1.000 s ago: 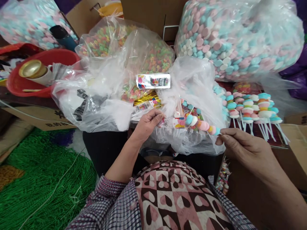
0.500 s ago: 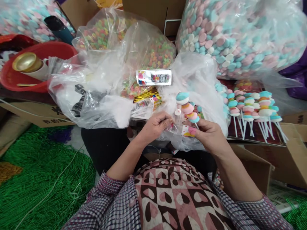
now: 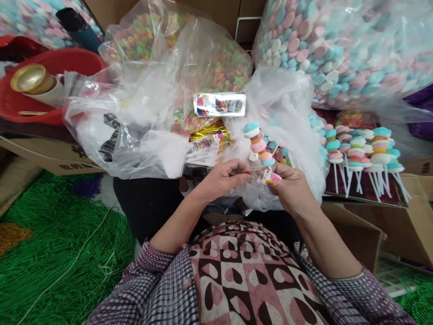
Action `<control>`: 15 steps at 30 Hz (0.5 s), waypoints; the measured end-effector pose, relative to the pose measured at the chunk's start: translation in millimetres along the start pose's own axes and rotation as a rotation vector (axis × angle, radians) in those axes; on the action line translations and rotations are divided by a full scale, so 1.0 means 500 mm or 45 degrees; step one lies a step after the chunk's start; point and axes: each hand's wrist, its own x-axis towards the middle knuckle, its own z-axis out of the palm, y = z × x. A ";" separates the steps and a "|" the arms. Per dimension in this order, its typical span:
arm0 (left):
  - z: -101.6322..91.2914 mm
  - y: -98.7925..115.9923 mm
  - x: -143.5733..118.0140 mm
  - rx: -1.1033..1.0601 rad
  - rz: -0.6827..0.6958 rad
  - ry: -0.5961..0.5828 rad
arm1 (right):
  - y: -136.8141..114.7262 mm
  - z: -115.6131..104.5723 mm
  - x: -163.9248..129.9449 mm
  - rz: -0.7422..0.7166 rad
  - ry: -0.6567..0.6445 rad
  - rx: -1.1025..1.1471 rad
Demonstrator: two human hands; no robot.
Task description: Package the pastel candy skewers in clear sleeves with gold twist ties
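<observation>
My right hand (image 3: 290, 187) holds a candy skewer (image 3: 259, 143) upright by its white stick; blue, white, pink and orange discs are stacked on it. My left hand (image 3: 223, 178) meets the right hand and pinches a small clear printed wrapper bag (image 3: 267, 177) at the stick's base. Both hands hover over an open clear plastic bag (image 3: 280, 113) of loose sweets. A printed label card (image 3: 219, 104) lies just beyond, with gold twist ties (image 3: 207, 129) below it.
Finished candy skewers (image 3: 358, 151) lie in a row on a cardboard box (image 3: 402, 225) at right. Big bags of pastel discs (image 3: 338, 45) and colourful ring sweets (image 3: 216, 67) stand behind. A red basin (image 3: 50, 61) with a gold-lidded cup sits left; green cord (image 3: 61, 253) covers the floor.
My right hand brought the skewer from out at the right in to my left hand and turned it upright. Both hands now meet at the wrapper bag.
</observation>
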 end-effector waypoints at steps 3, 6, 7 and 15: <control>-0.003 0.001 0.000 0.097 0.029 0.047 | 0.002 -0.002 -0.001 0.124 -0.082 0.109; -0.004 -0.001 0.001 0.184 0.069 0.067 | 0.005 -0.002 -0.003 0.187 -0.146 0.188; -0.004 -0.002 0.002 0.200 0.088 0.068 | 0.007 -0.001 -0.004 0.182 -0.136 0.199; -0.014 -0.018 0.005 0.014 0.138 0.191 | -0.012 -0.009 -0.010 -0.038 0.069 0.203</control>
